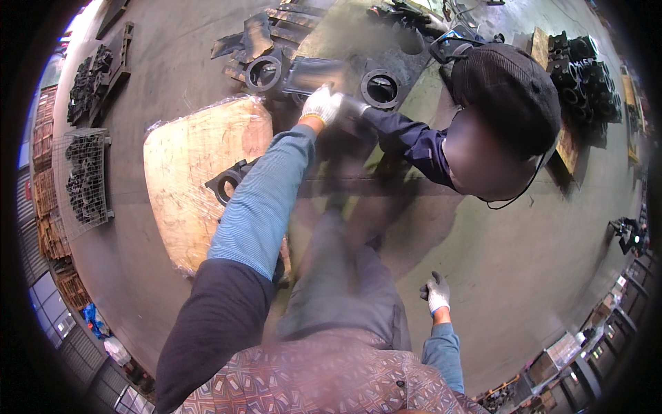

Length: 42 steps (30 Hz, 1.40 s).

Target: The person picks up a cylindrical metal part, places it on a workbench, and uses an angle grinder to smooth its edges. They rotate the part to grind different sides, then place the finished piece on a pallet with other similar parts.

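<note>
My left hand [323,105], in a white knit glove, reaches forward to the near edge of a dark flanged metal casting [314,74]. Its fingers are blurred and partly hidden, so I cannot tell whether they grip. Round openings show at the casting's left flange [264,73] and at a ring-shaped flange [380,88] to the right. Right beside my left hand is a co-worker's blurred gloved hand [355,107]. Low at my right side, my right hand [436,293], in a white glove with grey fingertips, holds nothing; its fingers are partly spread.
A film-wrapped wooden board [200,176] lies at left, with a small dark casting [227,185] on it. The co-worker in a dark cap [507,90] leans in from the right. Castings fill a wire cage [84,179] at far left; more castings [585,79] stand at far right.
</note>
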Available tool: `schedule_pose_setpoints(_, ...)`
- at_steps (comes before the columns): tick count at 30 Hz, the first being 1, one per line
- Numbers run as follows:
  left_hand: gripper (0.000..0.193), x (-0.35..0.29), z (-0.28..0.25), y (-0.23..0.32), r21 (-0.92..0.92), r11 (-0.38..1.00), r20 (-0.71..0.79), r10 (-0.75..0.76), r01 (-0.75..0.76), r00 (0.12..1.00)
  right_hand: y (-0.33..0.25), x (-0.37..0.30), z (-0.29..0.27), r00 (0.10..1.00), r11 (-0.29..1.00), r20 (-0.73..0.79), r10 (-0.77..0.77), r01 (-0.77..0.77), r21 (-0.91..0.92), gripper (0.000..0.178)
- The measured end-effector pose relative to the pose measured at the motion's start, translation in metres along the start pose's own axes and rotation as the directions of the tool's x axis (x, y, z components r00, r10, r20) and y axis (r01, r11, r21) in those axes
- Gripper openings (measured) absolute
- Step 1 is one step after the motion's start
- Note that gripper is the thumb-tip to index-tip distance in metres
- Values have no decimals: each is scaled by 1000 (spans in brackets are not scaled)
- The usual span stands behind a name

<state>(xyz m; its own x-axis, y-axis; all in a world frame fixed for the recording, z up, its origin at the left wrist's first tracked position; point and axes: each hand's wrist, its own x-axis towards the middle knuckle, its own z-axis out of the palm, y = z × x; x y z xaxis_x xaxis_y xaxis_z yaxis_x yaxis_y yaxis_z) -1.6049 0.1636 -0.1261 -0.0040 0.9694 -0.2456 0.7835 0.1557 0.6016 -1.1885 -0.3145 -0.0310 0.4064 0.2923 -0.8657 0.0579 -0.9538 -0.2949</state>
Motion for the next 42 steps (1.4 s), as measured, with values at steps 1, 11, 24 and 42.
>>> schedule_pose_setpoints(1, 58, -4, 0, 7, -29, 998, -93, 49, -52, 994, 3, 1, -8, 1000, 1000, -1, -17, 17, 4, 55)
schedule_pose_setpoints(11, 48, -212, 77, 92, -119, 991, -194, 41, -65, 980, 119, 44, -155, 999, 981, -12, 42, -39, 188, 60)
schedule_pose_setpoints(24, 40, -527, 240, 112, 418, 778, 803, -75, -469, 591, 340, 162, -425, 944, 864, -294, 151, 19, 504, 34)
schedule_pose_setpoints(42, 30, -92, 533, 706, 493, 502, 678, 290, -710, 676, 408, 296, -699, 855, 617, -76, 513, -307, 724, 36)
